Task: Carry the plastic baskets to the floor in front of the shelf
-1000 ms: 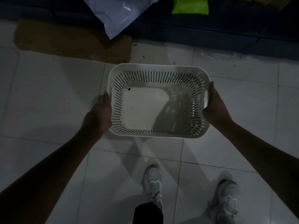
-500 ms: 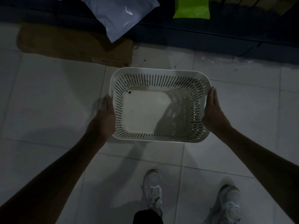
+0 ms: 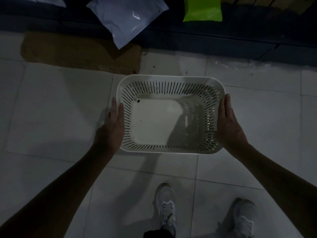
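Item: white basket (image 3: 157,124), my left hand (image 3: 113,127) and right hand (image 3: 229,124) flat-pressed on sides, fingers extended. Lower level onto floor (image 3: 51,109) before shelf (image 3: 205,40).

The room is dim. Pale square floor tiles (image 3: 51,103) with thin grout lines cover the ground. A flat brown cardboard sheet (image 3: 77,50) lies at the foot of a dark shelf (image 3: 205,38), which holds a white plastic mailer (image 3: 127,18) and a bright green packet (image 3: 202,9).
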A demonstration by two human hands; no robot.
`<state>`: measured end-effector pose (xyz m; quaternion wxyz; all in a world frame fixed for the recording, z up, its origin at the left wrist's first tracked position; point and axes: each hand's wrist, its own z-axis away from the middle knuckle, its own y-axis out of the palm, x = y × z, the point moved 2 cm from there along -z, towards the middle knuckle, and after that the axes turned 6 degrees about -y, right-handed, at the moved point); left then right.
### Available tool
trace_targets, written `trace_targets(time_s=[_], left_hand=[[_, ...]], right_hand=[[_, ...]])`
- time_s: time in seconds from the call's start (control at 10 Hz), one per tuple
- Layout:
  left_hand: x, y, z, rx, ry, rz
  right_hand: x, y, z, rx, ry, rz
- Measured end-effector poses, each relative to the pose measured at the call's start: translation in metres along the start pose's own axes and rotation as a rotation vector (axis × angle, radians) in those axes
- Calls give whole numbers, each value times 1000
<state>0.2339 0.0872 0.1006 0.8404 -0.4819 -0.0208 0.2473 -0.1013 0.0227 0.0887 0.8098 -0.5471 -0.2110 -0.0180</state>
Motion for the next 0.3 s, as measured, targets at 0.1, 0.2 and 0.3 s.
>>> trace_targets(time_s=[0.1, 0.2, 0.3], left_hand=[[1, -10, 4, -137, 43, 36], [-10, -24, 12, -128, 86, -60], [-24, -39, 24, -166, 112, -64]], right_hand=[[-6, -5, 4, 7, 19, -93], [-8, -22, 5, -40, 32, -180], [-6, -44, 10, -91, 41, -231]])
